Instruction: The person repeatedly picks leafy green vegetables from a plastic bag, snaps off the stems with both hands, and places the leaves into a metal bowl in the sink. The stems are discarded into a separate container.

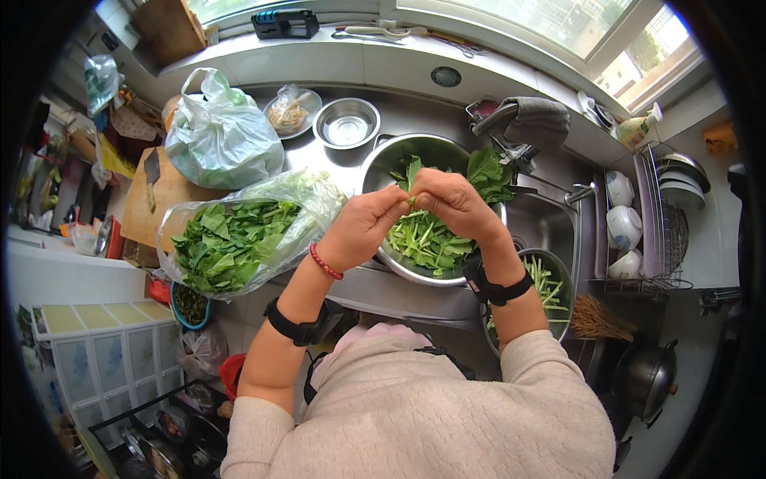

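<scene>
My left hand (368, 227) and my right hand (452, 200) meet above a large steel basin (413, 278), fingertips pinching a green stem (411, 200) between them. Leaves rise behind the fingers. Cut stems and leafy greens (437, 245) lie in the basin. To the left, an open clear plastic bag (317, 221) holds many green leaves (239, 245). More leafy greens (491, 173) lie at the basin's back right, by the tap. Partly under my right forearm, a second steel bowl (568, 281) contains pale green stems (541, 284).
A full plastic bag (221, 138), a wooden cutting board (137, 209) with a knife (152, 167), and a small steel bowl (346, 123) stand at the back left. Right are the sink (547, 209), a cloth-draped faucet (494, 120) and a dish rack (652, 221) with bowls.
</scene>
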{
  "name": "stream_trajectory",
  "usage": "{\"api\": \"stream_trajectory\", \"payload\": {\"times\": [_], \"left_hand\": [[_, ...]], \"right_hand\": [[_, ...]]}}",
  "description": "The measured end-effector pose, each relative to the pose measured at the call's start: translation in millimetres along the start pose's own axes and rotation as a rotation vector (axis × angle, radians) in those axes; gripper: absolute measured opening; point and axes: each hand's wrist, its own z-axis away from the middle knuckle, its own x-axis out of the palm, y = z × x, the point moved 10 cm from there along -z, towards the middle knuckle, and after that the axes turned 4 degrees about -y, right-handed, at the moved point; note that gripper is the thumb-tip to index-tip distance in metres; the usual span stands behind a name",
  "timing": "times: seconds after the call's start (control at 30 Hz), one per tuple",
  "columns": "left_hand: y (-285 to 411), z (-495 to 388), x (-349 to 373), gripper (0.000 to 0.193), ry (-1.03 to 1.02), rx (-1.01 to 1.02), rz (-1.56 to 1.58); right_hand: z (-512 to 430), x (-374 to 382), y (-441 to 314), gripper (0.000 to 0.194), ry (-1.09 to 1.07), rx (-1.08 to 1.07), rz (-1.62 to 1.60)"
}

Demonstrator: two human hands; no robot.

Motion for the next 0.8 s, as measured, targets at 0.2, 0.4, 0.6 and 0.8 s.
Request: {"api": "stream_trajectory", "payload": {"times": [0.2, 0.4, 0.6, 0.8], "left_hand": [[-29, 49, 15, 0.016, -0.215, -0.074, -0.156], [-60, 134, -35, 0.015, 0.007, -0.348, -0.102], [-104, 205, -13, 0.02, -0.091, -0.456, -0.271], [-151, 273, 3, 0.028, -0.226, -0.695, -0.538]], "right_hand": [[18, 34, 7, 0.014, -0.16, 0.05, 0.404], [50, -15, 70, 0.007, -0.085, 0.316, 0.806], [91, 47, 163, 0.017, -0.236, 0.53, 0.772], [124, 94, 225, 0.021, -0.537, 0.673, 0.922]]}}
